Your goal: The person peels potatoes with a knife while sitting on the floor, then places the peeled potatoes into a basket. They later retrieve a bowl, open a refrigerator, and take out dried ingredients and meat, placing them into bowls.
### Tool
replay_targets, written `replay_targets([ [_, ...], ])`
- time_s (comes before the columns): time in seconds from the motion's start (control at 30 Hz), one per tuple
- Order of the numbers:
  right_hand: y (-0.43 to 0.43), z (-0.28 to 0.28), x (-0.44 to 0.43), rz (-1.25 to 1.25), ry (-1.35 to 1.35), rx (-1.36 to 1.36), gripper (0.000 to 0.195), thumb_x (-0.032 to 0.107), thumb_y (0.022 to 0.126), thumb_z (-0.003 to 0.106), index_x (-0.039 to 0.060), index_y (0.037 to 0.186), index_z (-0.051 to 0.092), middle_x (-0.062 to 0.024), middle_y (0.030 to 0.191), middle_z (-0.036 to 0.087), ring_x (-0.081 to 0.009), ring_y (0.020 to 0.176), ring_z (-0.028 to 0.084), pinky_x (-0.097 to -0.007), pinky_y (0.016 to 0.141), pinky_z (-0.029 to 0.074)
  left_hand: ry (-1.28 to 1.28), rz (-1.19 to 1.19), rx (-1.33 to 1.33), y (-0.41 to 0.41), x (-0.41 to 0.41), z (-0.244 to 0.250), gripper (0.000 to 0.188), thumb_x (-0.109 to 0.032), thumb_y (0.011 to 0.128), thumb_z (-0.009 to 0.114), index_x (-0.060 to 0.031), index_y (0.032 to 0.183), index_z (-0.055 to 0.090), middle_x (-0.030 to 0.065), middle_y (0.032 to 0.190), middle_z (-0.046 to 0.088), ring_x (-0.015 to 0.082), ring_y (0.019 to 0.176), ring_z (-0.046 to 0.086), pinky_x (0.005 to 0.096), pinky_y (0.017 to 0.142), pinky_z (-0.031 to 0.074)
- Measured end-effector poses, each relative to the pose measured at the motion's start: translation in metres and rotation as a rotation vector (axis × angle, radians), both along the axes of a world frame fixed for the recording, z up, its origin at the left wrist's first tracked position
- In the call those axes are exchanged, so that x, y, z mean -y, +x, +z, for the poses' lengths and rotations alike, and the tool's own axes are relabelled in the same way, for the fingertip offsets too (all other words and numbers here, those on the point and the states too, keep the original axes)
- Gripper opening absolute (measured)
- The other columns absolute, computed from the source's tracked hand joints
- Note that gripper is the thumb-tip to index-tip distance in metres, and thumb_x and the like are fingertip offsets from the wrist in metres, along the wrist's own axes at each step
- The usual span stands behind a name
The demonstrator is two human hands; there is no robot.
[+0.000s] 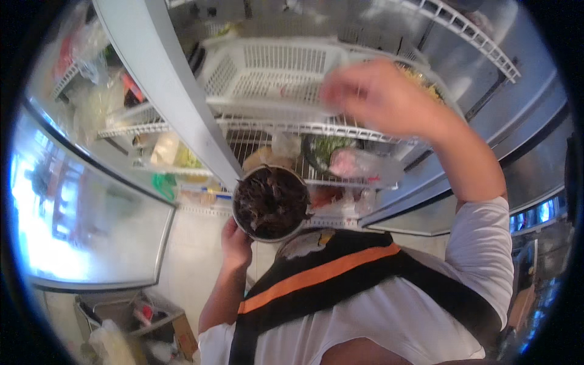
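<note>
My left hand [237, 246] grips a round container [239, 222] from its lower left side. Dark brown, shredded-looking food [273, 200] fills this container up to the rim; what kind it is cannot be made out. Above the middle wire shelf of an open refrigerator, my right hand [374, 98] is blurred with its fingers curved. Whether anything is between those fingertips is unclear. Behind and left of them stands a white perforated plastic basket [285, 57], its visible floor mostly bare. A tray of yellowish food [422, 82] is partly hidden behind my right hand and wrist.
A pale upright post [182, 77] divides the refrigerator. Below the middle wire shelf [292, 125] lie a bowl of chopped greens [326, 150] and a pink plastic bag [349, 164]. One glass door [105, 214] stands open at left, above a bin [123, 310].
</note>
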State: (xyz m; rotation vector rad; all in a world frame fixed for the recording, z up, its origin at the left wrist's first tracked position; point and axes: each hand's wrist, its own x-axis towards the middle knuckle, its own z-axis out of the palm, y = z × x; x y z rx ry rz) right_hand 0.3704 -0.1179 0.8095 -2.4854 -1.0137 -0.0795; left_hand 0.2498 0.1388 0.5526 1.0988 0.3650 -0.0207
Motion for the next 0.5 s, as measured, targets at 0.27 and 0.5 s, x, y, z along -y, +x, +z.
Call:
replay_targets([
  [0.27,-0.040,-0.222,-0.044,0.010,0.037,-0.840,0.037,0.033,0.088,0.051,-0.0011,0.080,0.061,-0.0128,0.067,0.062,-0.0244,0.053,0.060,-0.0360,0.052,0.049,-0.046,-0.008,0.083,-0.028,-0.031,-0.044,0.018,-0.014,0.083,0.063,-0.0033,0.096,0.059,0.0049,0.091,0.063,0.0118,0.077,0.059,0.0240,0.068,0.048],
  [0.5,-0.046,-0.266,-0.061,-0.119,0.109,-1.115,0.033,0.029,0.089,0.052,-0.0022,0.078,0.058,-0.0058,0.061,0.057,-0.0141,0.049,0.057,-0.0291,0.044,0.048,0.113,-0.034,0.059,-0.041,-0.046,-0.070,0.018,-0.014,0.082,0.060,-0.0024,0.096,0.059,0.0079,0.097,0.063,0.0170,0.087,0.061,0.0307,0.077,0.049],
])
